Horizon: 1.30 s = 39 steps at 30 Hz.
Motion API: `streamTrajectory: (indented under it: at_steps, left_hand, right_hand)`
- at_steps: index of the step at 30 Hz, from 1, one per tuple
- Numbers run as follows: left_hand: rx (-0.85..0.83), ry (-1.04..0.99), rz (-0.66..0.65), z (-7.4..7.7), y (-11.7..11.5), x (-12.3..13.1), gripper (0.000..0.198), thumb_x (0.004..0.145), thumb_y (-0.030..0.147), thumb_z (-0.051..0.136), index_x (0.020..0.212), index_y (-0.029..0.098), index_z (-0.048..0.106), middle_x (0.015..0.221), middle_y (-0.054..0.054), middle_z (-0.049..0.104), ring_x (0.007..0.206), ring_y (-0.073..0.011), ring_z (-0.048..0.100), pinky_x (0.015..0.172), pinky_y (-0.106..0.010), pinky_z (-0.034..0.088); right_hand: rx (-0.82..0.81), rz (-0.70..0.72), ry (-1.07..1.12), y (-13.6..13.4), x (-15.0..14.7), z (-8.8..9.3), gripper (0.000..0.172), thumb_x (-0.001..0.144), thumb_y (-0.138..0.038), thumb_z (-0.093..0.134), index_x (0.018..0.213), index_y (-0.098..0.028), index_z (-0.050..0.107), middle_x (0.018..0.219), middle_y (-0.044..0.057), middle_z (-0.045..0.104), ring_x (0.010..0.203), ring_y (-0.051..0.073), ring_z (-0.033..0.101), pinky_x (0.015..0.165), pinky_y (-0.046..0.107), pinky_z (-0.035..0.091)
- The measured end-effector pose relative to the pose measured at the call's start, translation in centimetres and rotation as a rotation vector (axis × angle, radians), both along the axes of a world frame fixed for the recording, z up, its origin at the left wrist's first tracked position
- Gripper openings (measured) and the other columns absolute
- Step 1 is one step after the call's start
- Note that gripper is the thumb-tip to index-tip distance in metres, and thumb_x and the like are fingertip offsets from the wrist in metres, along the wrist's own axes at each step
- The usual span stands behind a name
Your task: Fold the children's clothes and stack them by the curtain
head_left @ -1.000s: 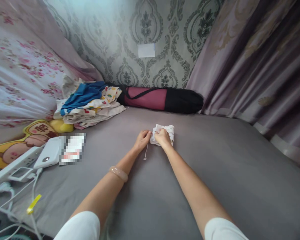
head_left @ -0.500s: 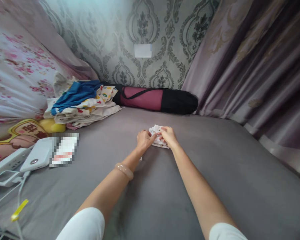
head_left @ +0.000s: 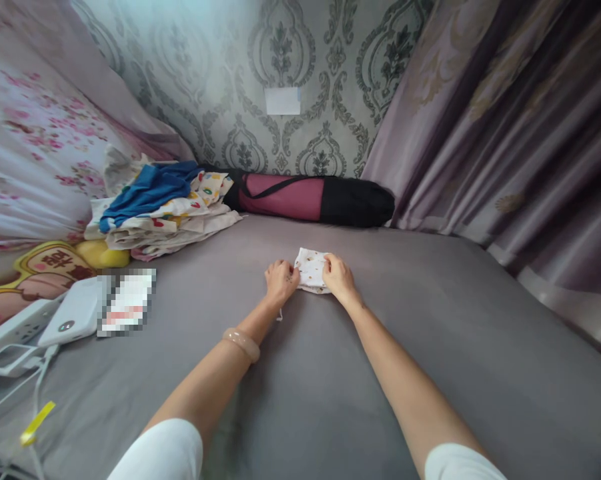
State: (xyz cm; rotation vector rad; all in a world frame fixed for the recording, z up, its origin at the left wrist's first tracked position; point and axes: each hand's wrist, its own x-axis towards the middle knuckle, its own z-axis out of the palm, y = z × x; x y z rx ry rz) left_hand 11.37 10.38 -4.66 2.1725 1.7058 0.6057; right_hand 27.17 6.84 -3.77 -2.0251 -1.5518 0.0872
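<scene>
A small white patterned cloth (head_left: 311,269), folded into a little square, lies on the grey bed sheet (head_left: 360,373). My left hand (head_left: 280,280) pinches its left edge, fingers closed. On the cloth's right edge my right hand (head_left: 337,275) is closed on the fabric too. A pale bangle (head_left: 240,343) sits on my left wrist. A thin white string hangs below my left hand.
A pile of folded clothes with a blue garment (head_left: 153,190) on top sits at the back left. A maroon and black roll bag (head_left: 313,199) lies along the wall. A power bank (head_left: 73,320), a power strip (head_left: 7,330) and cables lie at the left. Curtains (head_left: 505,133) hang on the right.
The cloth was bunched under both hands a moment ago. It now lies flatter as a small square, with the hands parted to its left and right edges.
</scene>
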Motion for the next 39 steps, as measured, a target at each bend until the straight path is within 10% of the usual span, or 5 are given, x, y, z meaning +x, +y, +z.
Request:
streamTrajectory:
  at_steps: [6,9,26,32,39]
  left_hand:
    - [0.332,0.066,-0.266,0.2,-0.1,1.8,0.040,0.092,0.014,0.034,0.130,0.011,0.049,0.144,-0.015,0.047,0.139,-0.0246,0.035,0.114,-0.042,0.027]
    - [0.226,0.147,-0.379,-0.5,0.4,2.9,0.048,0.093,0.013,0.030,0.140,0.009,0.041,0.149,-0.015,0.042,0.143,-0.0245,0.031,0.117,-0.042,0.024]
    - [-0.027,0.085,-0.436,-1.9,2.5,1.4,0.052,0.099,0.036,0.027,0.148,0.019,0.033,0.157,-0.012,0.028,0.144,-0.0255,0.028,0.116,-0.049,0.021]
    - [-0.018,-0.044,-0.370,-1.8,2.9,0.2,0.054,0.100,0.038,0.023,0.149,0.017,0.030,0.159,-0.012,0.023,0.147,-0.0218,0.020,0.116,-0.042,0.025]
    - [-0.022,0.007,-0.265,-2.7,2.0,-3.8,0.054,0.100,0.037,0.022,0.147,0.013,0.033,0.154,-0.015,0.035,0.144,-0.0217,0.028,0.117,-0.040,0.022]
  right_hand:
    - [0.072,0.080,-0.207,0.2,-0.2,-0.7,0.040,0.093,-0.017,0.036,0.126,-0.014,0.059,0.134,0.013,0.057,0.126,0.026,0.047,0.104,0.038,0.034]
    - [-0.022,0.185,-0.296,0.4,-0.9,-2.0,0.045,0.094,-0.016,0.036,0.135,-0.008,0.052,0.141,0.015,0.052,0.138,0.027,0.035,0.113,0.042,0.023]
    - [-0.232,0.191,-0.175,-1.4,2.9,-2.0,0.056,0.101,-0.034,0.016,0.147,-0.009,0.035,0.153,0.015,0.037,0.142,0.022,0.030,0.115,0.040,0.024]
    - [-0.004,0.195,-0.295,-1.6,0.4,-0.4,0.058,0.100,-0.035,0.020,0.151,-0.006,0.028,0.159,0.013,0.023,0.148,0.022,0.013,0.118,0.041,0.012]
    - [-0.251,0.315,-0.309,-1.5,-0.4,-1.4,0.057,0.099,-0.033,0.026,0.145,-0.003,0.039,0.154,0.015,0.033,0.145,0.025,0.023,0.118,0.039,0.013]
